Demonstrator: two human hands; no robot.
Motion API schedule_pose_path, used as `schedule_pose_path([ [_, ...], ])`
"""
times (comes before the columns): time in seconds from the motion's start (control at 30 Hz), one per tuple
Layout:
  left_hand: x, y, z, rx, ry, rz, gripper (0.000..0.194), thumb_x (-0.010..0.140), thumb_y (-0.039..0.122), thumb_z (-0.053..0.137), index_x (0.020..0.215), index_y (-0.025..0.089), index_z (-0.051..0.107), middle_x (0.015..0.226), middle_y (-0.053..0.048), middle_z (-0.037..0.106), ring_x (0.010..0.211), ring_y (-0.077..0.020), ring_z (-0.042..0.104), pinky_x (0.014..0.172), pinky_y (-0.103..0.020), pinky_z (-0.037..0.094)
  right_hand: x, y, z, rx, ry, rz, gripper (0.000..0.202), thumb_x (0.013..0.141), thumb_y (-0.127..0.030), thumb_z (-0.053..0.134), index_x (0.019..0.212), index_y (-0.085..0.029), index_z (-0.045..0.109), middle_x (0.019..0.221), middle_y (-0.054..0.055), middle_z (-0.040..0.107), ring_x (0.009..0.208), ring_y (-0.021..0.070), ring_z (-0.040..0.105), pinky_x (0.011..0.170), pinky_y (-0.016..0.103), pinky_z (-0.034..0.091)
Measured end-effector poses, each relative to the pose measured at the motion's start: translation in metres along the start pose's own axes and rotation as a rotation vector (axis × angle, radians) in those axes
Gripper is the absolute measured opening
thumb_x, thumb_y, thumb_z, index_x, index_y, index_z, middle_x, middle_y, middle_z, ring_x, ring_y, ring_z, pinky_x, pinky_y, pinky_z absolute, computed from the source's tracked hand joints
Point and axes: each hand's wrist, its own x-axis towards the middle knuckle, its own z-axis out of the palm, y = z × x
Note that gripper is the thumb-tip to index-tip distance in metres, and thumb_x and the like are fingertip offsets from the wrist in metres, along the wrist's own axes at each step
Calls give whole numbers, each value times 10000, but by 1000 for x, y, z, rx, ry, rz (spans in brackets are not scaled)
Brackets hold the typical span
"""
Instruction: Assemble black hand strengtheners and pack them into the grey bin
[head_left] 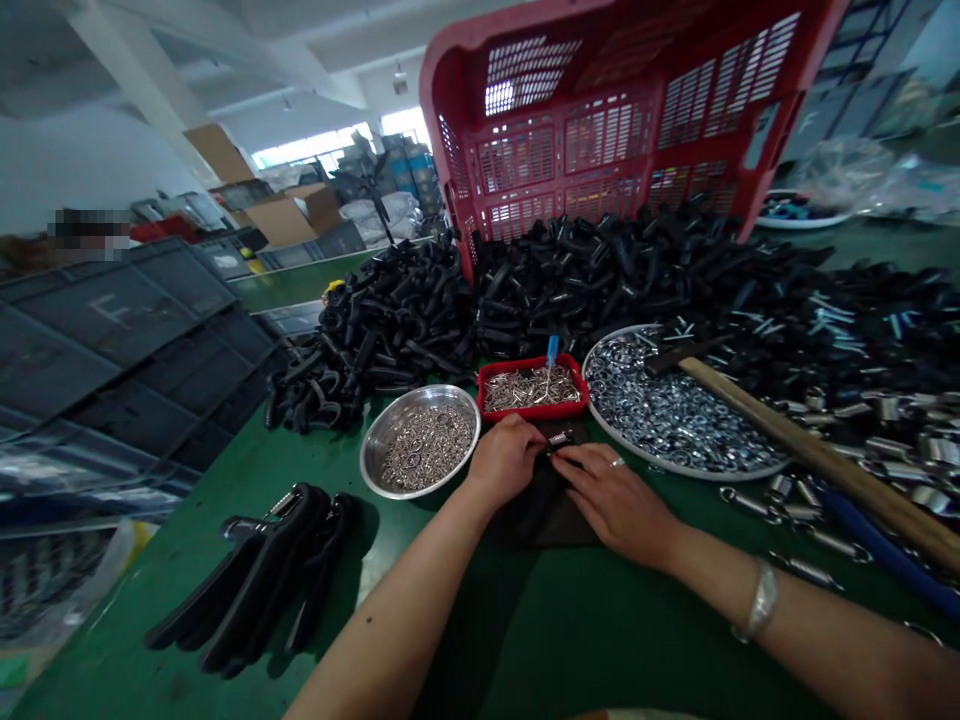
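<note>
My left hand (510,458) is closed, thumb and fingers pinched at the left of a black handle with a small coil spring (559,440). My right hand (619,497), with a ring on one finger, grips the same handle from the right, fingertips pressed together near the spring. Much of the handle is hidden in shadow and behind the fingers. Beneath it lies a dark mat (551,520). Just beyond the hands stands a red tray of small metal pins (532,412), with a blue-handled screwdriver (553,352) upright in it.
Left is a metal bowl (366,462) of small parts; finished-looking black handles (259,575) lie nearby. Right are a white-rimmed plate (667,464) of metal pieces, a wooden-handled hammer (795,440) and loose springs (832,545). Behind rise black handles (600,280) and a red crate (525,160).
</note>
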Motion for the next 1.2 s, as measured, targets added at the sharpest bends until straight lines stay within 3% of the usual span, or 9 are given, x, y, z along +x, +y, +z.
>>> schedule_pose_path([
  [0.33,-12,15,5,343,-108,-8,265,856,174,322,982,181,554,972,-68,492,750,-165,567,638,-274,471,1,-2,-3,22,2,3,383,802,-136,395,1161,-121,529,1144,138,523,1063,244,435,898,450,401],
  [0.53,-8,9,0,239,-99,21,254,875,235,317,961,189,552,961,-54,491,790,-150,568,706,-269,475,-1,-2,1,6,27,3,367,816,-140,391,1154,-118,533,1131,132,530,1061,246,431,897,446,407],
  [0.77,-10,14,2,423,-161,79,233,860,172,308,955,171,521,976,-71,467,749,-170,564,637,-298,482,0,-3,-2,24,36,-7,363,812,-134,379,1133,-135,548,1108,133,537,1032,248,448,870,460,421],
  [1.2,-9,6,3,322,-105,89,256,876,222,314,980,205,547,976,-47,493,754,-145,574,647,-261,479,-1,-7,-3,-9,37,3,366,806,-131,391,1138,-97,541,1109,142,540,1040,249,442,897,443,403],
])
